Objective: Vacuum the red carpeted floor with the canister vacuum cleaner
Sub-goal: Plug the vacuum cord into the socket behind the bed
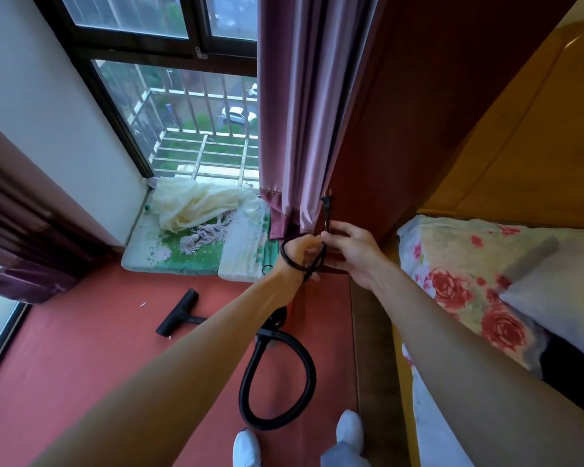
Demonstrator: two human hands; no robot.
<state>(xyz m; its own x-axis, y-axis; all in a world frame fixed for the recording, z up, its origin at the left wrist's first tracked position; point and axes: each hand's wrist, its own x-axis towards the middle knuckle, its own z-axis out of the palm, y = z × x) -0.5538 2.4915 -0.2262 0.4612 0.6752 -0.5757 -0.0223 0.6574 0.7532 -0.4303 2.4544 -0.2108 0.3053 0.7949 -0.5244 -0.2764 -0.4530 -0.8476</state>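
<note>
Two feet in white footwear (246, 448), near edge, stand on the red carpeted floor (81, 348), which is flat and matt.

Black ribbed flexible vacuum hose (245, 385): lies in one oval loop on the carpet just beyond the feet. It leads to a dark canister body (280, 318), mostly hidden behind the left forearm.

Black T-shaped plastic floor nozzle (177, 313): on the carpet, left of the canister.

Thin black power cord (325, 219): looped round the left hand (299, 254), whose fingers curl on it. The right hand (348, 247) pinches it below the upright plug (327, 200).

Mauve satin curtain (294, 129): pleated, hangs behind the hands.

Green floral window-seat cushion (169, 254), far left: bears a crumpled cream cloth (196, 203).

Rose-print bedsheet (452, 281) and grey pillow (560, 298), right.
</note>
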